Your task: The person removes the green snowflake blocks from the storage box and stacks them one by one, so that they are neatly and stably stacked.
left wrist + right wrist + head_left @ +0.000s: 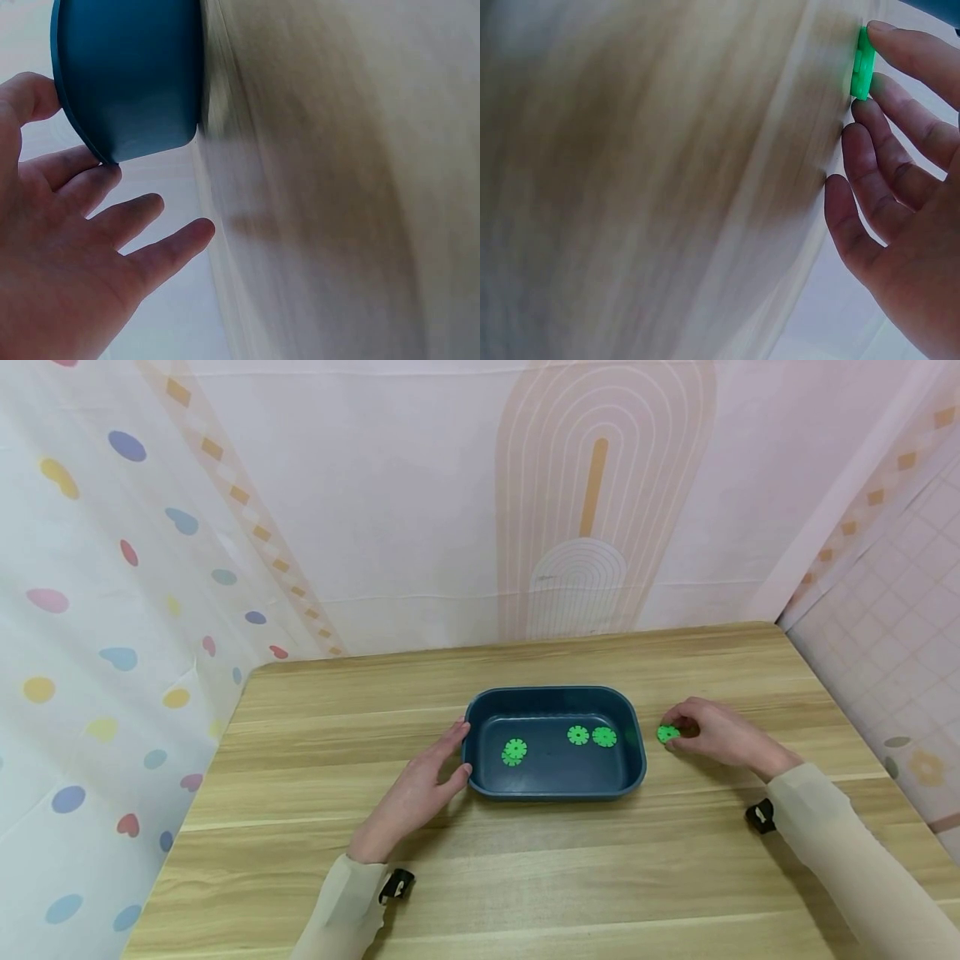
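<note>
Green discs (577,735) inside the tray (555,795) show only in the head view.

The right hand (919,225) pinches a green piece (862,64) between thumb and index fingertips; the wooden tabletop (667,150) lies just beside the other fingers, and a blue surface (939,9) shows beyond the thumb.

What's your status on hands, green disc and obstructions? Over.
Left hand touching left end of dark blue tray. Right hand pinching green notched disc right of tray. Tray's right wall between disc and interior.
</note>
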{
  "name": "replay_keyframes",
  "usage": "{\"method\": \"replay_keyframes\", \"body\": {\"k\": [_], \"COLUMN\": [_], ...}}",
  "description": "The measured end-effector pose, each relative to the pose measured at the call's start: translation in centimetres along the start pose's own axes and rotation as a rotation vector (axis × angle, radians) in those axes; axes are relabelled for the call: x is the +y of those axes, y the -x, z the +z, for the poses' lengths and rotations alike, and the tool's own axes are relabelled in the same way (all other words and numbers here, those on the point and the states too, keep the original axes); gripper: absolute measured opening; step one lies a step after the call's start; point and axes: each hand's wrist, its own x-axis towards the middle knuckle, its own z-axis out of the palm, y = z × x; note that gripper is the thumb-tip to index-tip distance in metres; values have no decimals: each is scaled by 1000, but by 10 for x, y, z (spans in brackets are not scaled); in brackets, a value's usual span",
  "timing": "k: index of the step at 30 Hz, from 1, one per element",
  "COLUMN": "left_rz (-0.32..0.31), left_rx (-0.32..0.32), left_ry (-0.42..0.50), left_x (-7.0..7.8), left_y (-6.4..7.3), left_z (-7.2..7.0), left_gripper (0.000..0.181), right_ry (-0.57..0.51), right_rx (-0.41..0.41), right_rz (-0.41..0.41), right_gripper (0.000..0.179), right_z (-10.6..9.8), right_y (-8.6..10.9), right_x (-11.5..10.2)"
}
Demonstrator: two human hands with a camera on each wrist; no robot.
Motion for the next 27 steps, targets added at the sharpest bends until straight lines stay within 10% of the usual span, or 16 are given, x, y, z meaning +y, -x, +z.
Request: {"method": "replay_keyframes", "body": {"k": [27], "left_rz": [-2], "left_rx": [-6], "left_ry": [6], "left_x": [1], "left_y": [1], "left_z": [-1], "left_gripper": [63], "right_ry": [-97], "right_rx": [30], "right_rz": [84], "right_gripper": [42], "right_z": [-17], "right_y": [16], "right_x": [-18]}}
